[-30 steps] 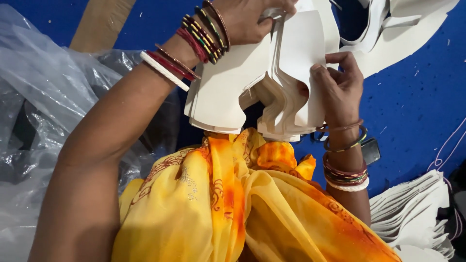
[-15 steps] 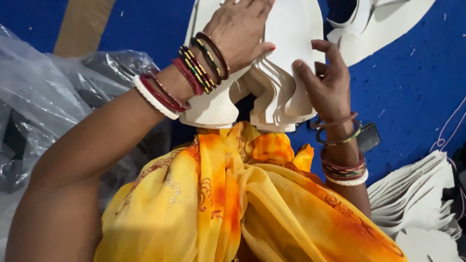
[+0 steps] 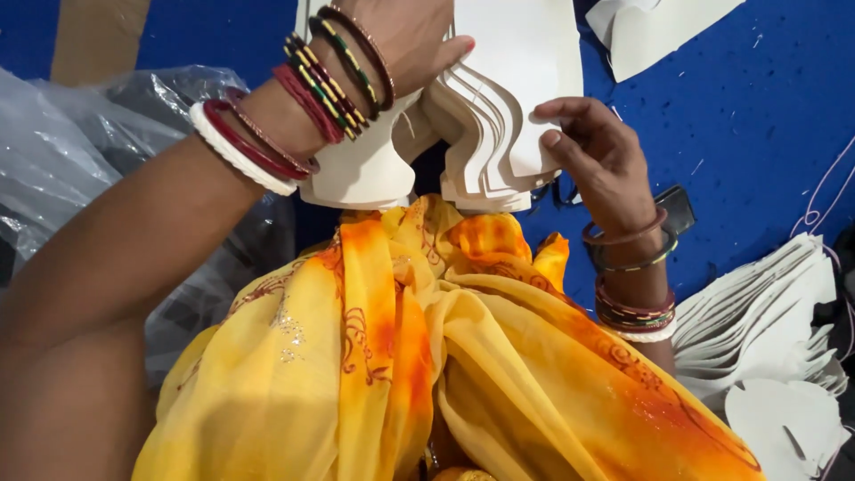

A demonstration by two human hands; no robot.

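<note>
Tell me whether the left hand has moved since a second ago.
Yes. The left hand slid down over the white cut sheets, from their top edge toward the yellow cloth.

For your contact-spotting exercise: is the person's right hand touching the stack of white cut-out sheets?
Touching. The head view shows the right hand with its fingertips pressed against the edge of the stack of white cut-out sheets.
</note>
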